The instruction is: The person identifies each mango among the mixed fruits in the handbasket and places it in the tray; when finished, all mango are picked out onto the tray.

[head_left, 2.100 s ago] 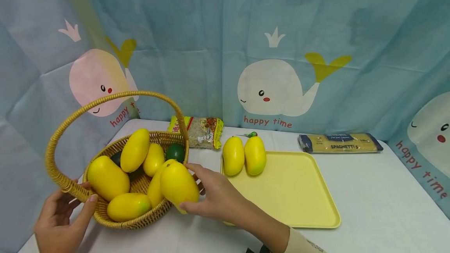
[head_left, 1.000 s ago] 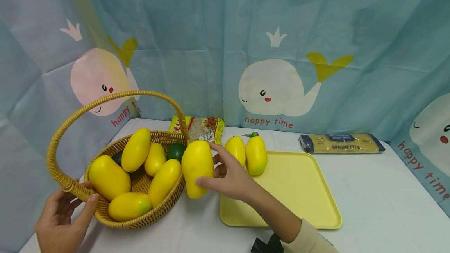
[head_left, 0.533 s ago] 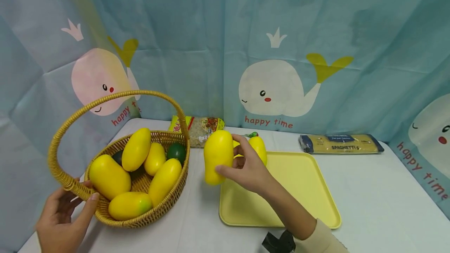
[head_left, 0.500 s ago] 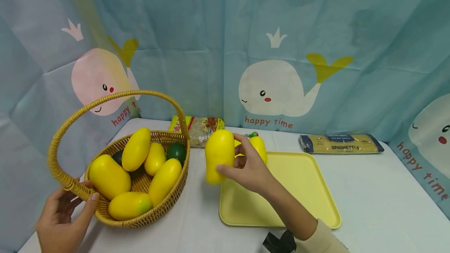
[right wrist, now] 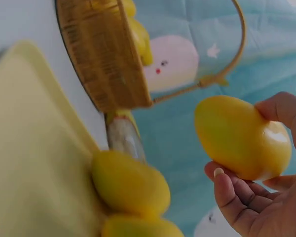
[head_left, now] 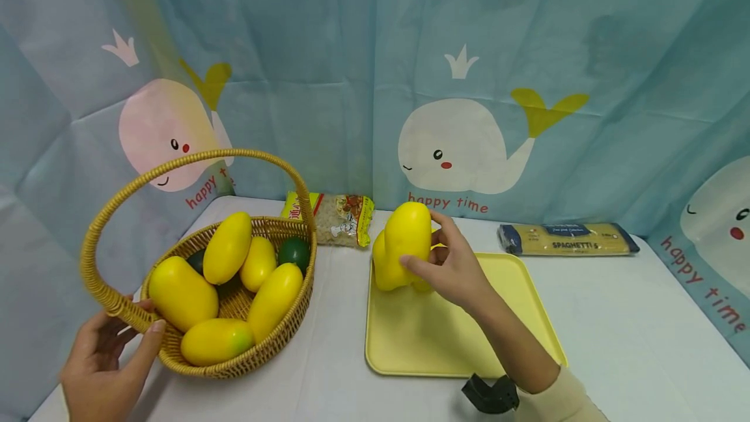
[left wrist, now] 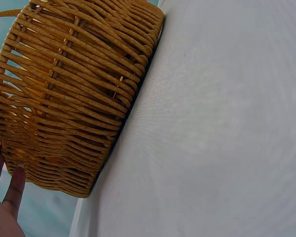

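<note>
My right hand (head_left: 454,266) holds a yellow mango (head_left: 408,234) between thumb and fingers, raised over the back left part of the yellow tray (head_left: 445,344). Two more mangoes lie at that end of the tray; the held one partly hides them in the head view, and one tray mango (right wrist: 130,182) shows plainly in the right wrist view. At the left, my left hand (head_left: 108,363) grips the near left rim of the wicker basket (head_left: 281,337), thumb outside, by the foot of its handle. Inside the basket lie several mangoes (head_left: 183,293) and dark green fruit (head_left: 293,253).
Behind the basket lies a clear food packet (head_left: 342,220) with yellow ends. A spaghetti pack (head_left: 568,239) lies at the back right. A black strap-like piece (head_left: 491,394) is by the right wrist. A whale-printed curtain (head_left: 328,83) hangs behind the white table.
My right hand has lifted the mango away from the basket's right rim and carried it rightward over the tray. My left hand and the basket have stayed in place.
</note>
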Demonstrator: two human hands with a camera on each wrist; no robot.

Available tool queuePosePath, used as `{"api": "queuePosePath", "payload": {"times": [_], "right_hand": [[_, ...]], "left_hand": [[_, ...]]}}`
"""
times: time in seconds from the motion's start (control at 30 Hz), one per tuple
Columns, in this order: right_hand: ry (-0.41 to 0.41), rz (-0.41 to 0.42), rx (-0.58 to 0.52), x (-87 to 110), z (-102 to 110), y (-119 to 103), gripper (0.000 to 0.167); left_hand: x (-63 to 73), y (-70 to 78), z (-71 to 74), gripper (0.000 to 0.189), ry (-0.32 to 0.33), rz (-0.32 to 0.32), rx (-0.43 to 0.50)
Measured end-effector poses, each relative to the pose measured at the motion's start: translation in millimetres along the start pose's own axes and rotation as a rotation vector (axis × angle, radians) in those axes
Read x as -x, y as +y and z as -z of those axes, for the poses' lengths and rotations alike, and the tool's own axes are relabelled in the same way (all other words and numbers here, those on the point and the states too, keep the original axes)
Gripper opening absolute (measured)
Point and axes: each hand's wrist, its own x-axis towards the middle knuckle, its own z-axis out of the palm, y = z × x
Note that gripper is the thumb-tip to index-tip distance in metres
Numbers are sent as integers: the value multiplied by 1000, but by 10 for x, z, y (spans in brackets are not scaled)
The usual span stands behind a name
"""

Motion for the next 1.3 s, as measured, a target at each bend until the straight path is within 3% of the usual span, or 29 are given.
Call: {"api": "queuePosePath", "payload": {"times": [0.3,0.6,0.73,1.0,1.3], "right_hand": [[-127,-49,29,-81,417,276,82],[-119,-61,40,-133,749,473,78],[-110,-116,58,-152,869,554,77],[-102,-301,60,-186,964,708,81],[-126,-386,26,-194,937,847,78]], "left_hand": [[1,-3,3,59,7,-1,5],[-6,-10,5,59,3,-6,17],[-8,-11,7,59,1,-6,17],[-5,-13,7,59,2,-8,19],[-13,6,-1,59,0,-14,16]]}}
